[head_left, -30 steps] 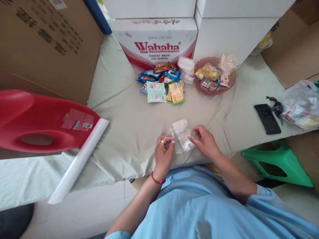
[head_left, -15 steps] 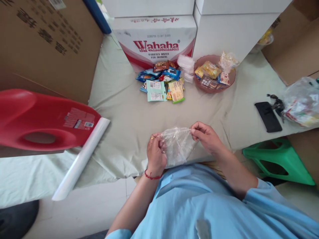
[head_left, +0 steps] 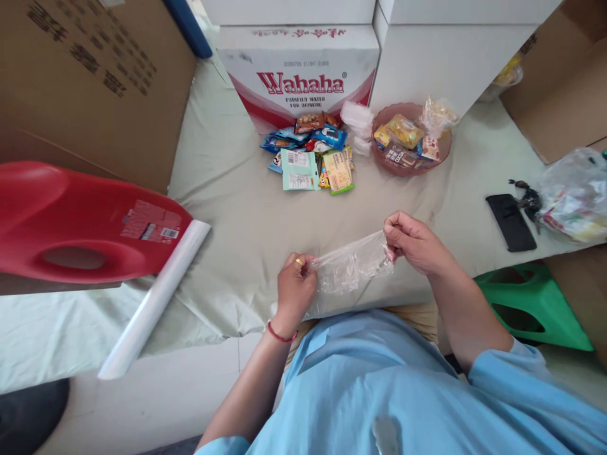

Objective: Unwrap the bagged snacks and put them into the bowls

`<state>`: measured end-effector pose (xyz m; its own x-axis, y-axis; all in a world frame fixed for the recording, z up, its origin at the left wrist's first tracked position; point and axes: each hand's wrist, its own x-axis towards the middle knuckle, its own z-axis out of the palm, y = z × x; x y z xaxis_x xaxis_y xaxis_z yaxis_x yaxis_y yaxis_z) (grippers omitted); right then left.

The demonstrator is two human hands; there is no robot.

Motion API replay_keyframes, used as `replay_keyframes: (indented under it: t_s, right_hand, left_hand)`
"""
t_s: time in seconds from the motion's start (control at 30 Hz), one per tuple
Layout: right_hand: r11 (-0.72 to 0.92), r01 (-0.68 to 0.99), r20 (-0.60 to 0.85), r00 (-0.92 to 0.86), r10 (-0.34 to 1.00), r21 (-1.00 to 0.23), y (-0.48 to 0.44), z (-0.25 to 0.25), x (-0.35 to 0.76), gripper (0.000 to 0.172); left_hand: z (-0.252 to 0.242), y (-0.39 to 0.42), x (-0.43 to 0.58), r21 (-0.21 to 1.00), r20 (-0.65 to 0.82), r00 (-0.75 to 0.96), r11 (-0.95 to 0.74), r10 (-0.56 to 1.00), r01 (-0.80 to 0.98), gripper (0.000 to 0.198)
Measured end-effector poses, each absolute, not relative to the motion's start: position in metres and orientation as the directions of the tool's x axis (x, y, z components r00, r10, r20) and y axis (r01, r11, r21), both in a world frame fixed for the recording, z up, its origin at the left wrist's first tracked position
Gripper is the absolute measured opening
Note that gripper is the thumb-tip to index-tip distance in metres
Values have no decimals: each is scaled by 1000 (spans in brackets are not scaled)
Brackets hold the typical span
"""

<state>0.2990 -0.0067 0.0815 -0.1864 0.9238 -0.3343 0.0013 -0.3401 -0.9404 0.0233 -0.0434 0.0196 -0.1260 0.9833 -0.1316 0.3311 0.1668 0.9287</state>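
Note:
A clear plastic bag (head_left: 351, 268) is stretched between my two hands above the front of the cloth-covered table. My left hand (head_left: 296, 287), with a ring and a red wrist cord, pinches one upper corner. At the other end, my right hand (head_left: 412, 243) grips the opposite corner, a little higher, so the top edge slants up to the right. The bag looks flat and nothing shows inside it. Beyond it lies a pile of small snack packets (head_left: 308, 151), and to their right a pinkish bowl (head_left: 412, 167) holds more wrapped snacks.
A white Wahaha carton (head_left: 298, 69) stands behind the snacks, beside folded white plastic (head_left: 358, 126). On the left are a red jug (head_left: 90, 221) and a clear film roll (head_left: 156, 297). A phone (head_left: 511, 221) and a filled plastic bag (head_left: 573, 196) lie right, above a green stool (head_left: 535, 309).
My right hand has moved up and to the right, pulling the bag's top edge wider and tauter. My left hand stays near the same spot, turned slightly.

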Motion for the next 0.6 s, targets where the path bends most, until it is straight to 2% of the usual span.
replay_keyframes:
  t_s: [0.1,0.17,0.27,0.33,0.4,0.5,0.6]
  right_hand:
    - [-461,-103,-440,-176,881,-881,-6,89,303,56]
    - [-491,-156,-467,-166,868,-857,-4,90,304,54]
    - [-408,-234,-405,-62,912,-883,-3,84,300,52]
    - [-322,-264,-344,42,938,-909,-4,76,297,53]
    - [-302,-244,-337,112,935,-921,-9,67,294,54]
    - [-395,-159,-419,157,895,-905,-24,56,293,59]
    - [-584,-61,-585,4,811,-809,-46,50,286,66]
  left_hand:
    - [20,-44,20,944,-186,-220,236,958,232,10]
    - [20,-44,20,947,-301,-255,319,919,35,18]
    - [20,-43,24,862,-461,-196,384,866,-331,28]
    - [21,-43,28,813,-480,-184,356,858,-461,31]
    - [23,-43,33,808,-464,-216,311,859,-500,31]
    - [25,-45,39,827,-443,-274,270,854,-494,31]
    - [27,-46,45,860,-424,-338,258,840,-440,31]
